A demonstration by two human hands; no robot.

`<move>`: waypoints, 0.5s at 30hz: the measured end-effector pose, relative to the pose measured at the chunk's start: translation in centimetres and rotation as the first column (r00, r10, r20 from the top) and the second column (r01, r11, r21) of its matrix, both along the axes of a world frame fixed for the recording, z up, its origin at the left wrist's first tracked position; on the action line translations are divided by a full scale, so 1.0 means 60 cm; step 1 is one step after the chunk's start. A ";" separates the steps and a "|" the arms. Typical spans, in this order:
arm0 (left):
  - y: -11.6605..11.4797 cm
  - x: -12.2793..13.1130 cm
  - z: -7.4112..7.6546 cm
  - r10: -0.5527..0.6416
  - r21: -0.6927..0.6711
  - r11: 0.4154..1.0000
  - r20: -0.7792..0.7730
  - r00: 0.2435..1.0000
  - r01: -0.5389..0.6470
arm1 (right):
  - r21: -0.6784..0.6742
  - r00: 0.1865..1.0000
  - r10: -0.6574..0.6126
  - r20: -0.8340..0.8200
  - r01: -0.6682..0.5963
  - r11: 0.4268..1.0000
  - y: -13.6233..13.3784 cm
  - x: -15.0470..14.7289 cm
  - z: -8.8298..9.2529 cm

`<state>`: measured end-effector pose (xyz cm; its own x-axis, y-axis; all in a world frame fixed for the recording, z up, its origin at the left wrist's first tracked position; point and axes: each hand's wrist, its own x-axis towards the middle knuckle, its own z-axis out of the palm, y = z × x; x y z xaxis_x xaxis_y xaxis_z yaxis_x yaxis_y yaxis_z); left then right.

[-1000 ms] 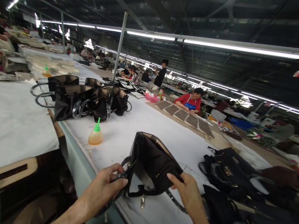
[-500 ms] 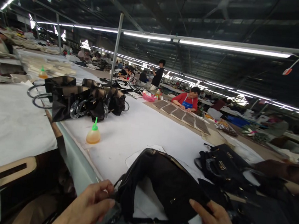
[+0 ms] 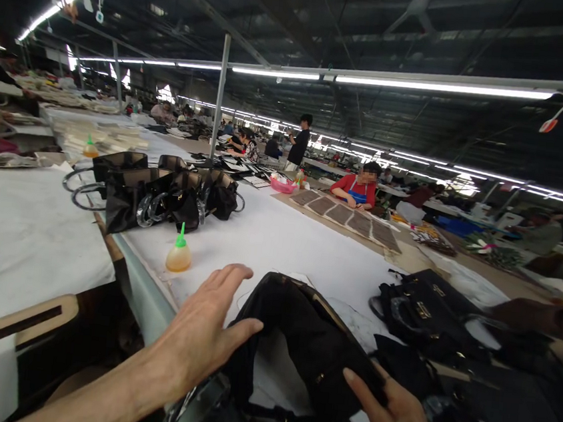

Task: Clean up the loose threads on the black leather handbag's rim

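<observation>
A black handbag [image 3: 309, 328] stands on the white-covered table [image 3: 277, 251] in front of me, its fabric folded into an arch with the pale surface showing through. My right hand [image 3: 396, 411] grips the bag's right side, thumb on the near face and fingers behind it. At the upper left of the bag is my left hand [image 3: 214, 318], its thumb and fingers spread apart. The left thumb tip overlaps the black fabric; whether it touches is not clear. Below the left wrist lies a dark handle in clear wrapping [image 3: 185, 409].
Several black bags [image 3: 126, 201] with wrapped handles stand at the back left. A green-tipped glue bottle [image 3: 179, 250] is near the table's left edge. More black bags [image 3: 432, 307] lie at right. A person in red [image 3: 357, 189] sits across, by brown panels [image 3: 346, 214].
My left hand has risen and moved right from the bag's lower left to its upper left, its fingers opening. My right hand keeps its grip, slightly shifted left.
</observation>
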<state>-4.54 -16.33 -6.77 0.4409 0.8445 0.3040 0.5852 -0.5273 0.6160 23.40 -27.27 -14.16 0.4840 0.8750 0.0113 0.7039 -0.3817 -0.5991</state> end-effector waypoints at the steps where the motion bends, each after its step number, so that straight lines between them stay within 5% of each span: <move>1: 0.010 0.017 0.006 -0.020 0.059 0.998 -0.030 0.999 0.022 | 0.001 1.000 0.003 -0.016 -0.003 1.000 0.000 0.001 0.001; 8: 0.083 0.099 -0.001 -0.210 0.055 0.970 -0.293 0.933 0.235 | 0.006 0.992 0.048 -0.119 -0.047 0.999 0.003 0.013 0.002; 15: 0.121 0.112 -0.019 -0.205 0.100 0.967 -0.241 0.949 0.234 | 0.010 0.985 0.057 -0.165 -0.056 0.998 0.006 0.016 -0.002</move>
<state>2.17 -9.04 -7.89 0.6806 0.6804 0.2715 0.5628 -0.7229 0.4008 24.38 -26.93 -14.25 0.4295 0.9010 -0.0602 0.6157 -0.3409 -0.7104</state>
